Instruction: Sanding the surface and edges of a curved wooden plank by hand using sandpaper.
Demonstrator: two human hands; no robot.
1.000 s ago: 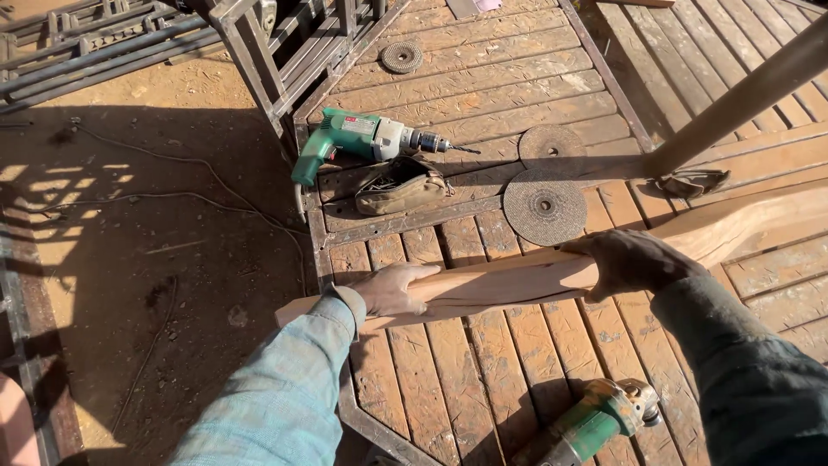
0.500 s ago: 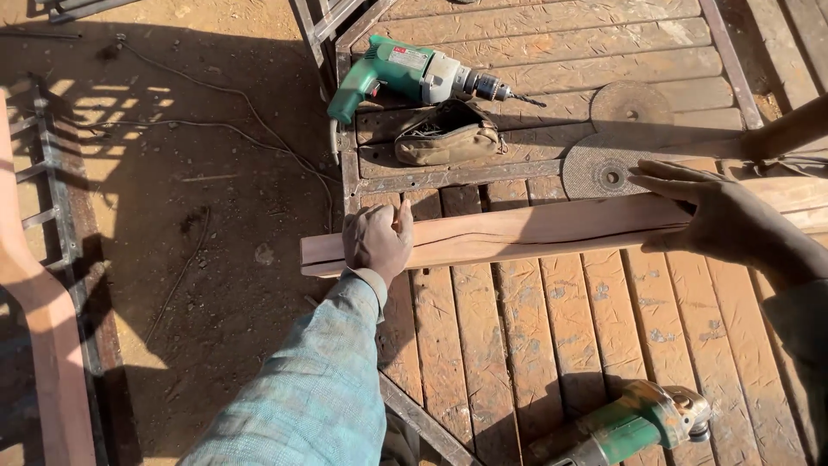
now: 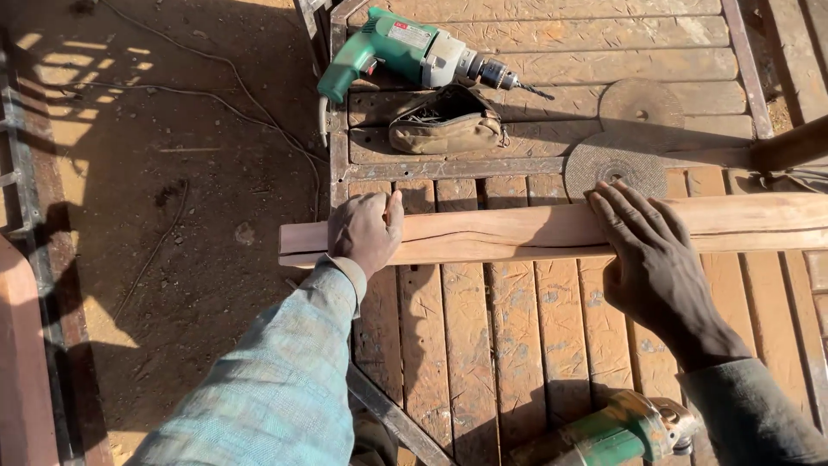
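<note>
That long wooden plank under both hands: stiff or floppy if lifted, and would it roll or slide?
The plank looks thick and straight, so probably stiff. Its flat face lies on the slatted platform, so rolling seems unlikely. Its end overhangs past the left hand, so it might tip if the right hand releases.

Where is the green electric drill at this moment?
In the head view the green electric drill lies at the top centre on the wooden slat platform, just above the tan pouch and beyond the long plank under both hands.

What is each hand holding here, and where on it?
Both press on one wooden plank: left hand near its left end, right hand flat further along. Neither lifts it.
</note>
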